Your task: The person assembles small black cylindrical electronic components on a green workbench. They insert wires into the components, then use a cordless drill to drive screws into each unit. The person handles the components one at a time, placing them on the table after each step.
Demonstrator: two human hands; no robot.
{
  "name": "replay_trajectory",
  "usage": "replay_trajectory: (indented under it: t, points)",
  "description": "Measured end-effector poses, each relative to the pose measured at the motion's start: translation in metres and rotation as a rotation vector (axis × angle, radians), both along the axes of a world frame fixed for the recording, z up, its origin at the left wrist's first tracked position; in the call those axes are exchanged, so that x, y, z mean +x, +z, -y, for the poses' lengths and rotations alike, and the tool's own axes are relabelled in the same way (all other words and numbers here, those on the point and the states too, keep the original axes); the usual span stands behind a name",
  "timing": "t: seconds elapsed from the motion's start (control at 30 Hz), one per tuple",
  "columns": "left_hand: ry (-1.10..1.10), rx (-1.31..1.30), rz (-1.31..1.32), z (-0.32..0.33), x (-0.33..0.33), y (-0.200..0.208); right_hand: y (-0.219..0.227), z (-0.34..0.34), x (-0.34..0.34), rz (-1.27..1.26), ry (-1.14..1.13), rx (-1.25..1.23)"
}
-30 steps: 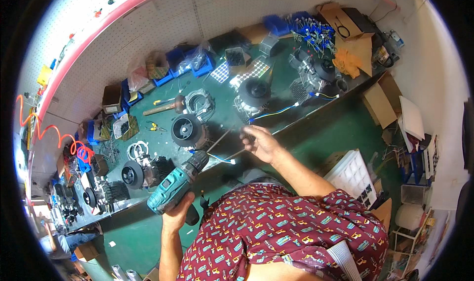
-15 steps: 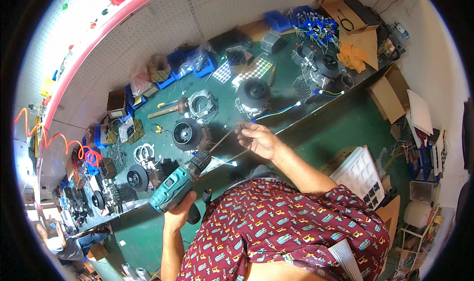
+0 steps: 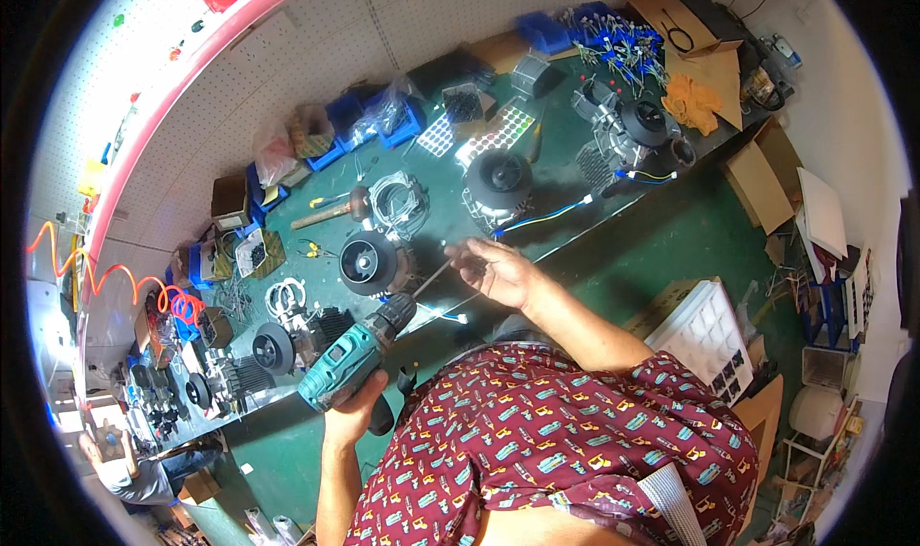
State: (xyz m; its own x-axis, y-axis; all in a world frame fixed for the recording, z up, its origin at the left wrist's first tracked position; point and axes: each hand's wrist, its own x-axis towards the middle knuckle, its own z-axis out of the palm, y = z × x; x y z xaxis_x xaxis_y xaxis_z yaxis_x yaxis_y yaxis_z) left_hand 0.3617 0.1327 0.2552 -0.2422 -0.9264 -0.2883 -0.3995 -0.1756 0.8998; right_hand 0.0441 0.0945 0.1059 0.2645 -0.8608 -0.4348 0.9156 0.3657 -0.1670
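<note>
My left hand is wrapped round the handle of a teal cordless drill, its long thin bit pointing up and to the right. At the bit's tip, the thumb and fingers of my right hand are pinched together. Whatever they hold there is too small to make out. Just beyond the drill, at the bench's front edge, sits a motor unit with a black round impeller. Farther right stands another unit with a black cover, a blue-and-yellow cable trailing from it.
On the green bench lie a hammer, coiled grey cable, yellow-handled pliers and sticker sheets. Blue bins line the back. More motor units stand left. A person sits at the far left.
My right hand has come slightly left, closer to the drill, along the bit. The bench shifts a little in the view. The drill stays in my left hand.
</note>
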Motion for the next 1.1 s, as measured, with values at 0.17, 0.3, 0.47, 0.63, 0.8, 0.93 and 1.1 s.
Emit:
replay_trajectory:
  t: [0.17, 0.3, 0.47, 0.63, 0.8, 0.93, 1.1]
  points:
    - [0.014, 0.059, -0.01, 0.003, 0.0, -0.004, -0.007, 0.005, 0.002, 0.093, 0.006, 0.057]
    - [0.048, 0.118, -0.011, 0.007, -0.001, -0.003, 0.001, 0.01, 0.002, 0.173, -0.018, 0.078]
    - [0.057, 0.122, -0.027, 0.012, -0.001, -0.005, 0.009, 0.014, 0.004, 0.163, -0.051, 0.113]
    - [-0.222, -0.18, 0.2, 0.027, -0.015, 0.016, 0.011, 0.018, 0.006, -0.013, -0.007, 0.186]
    - [-0.217, -0.173, 0.145, 0.041, -0.039, 0.015, 0.005, 0.033, 0.009, -0.006, -0.089, 0.076]
    - [-0.107, -0.055, 0.032, 0.06, -0.065, 0.008, -0.011, 0.054, 0.012, -0.171, -0.152, 0.033]
    - [-0.074, -0.017, -0.001, 0.085, -0.088, -0.002, -0.027, 0.07, 0.008, -0.249, -0.176, 0.002]
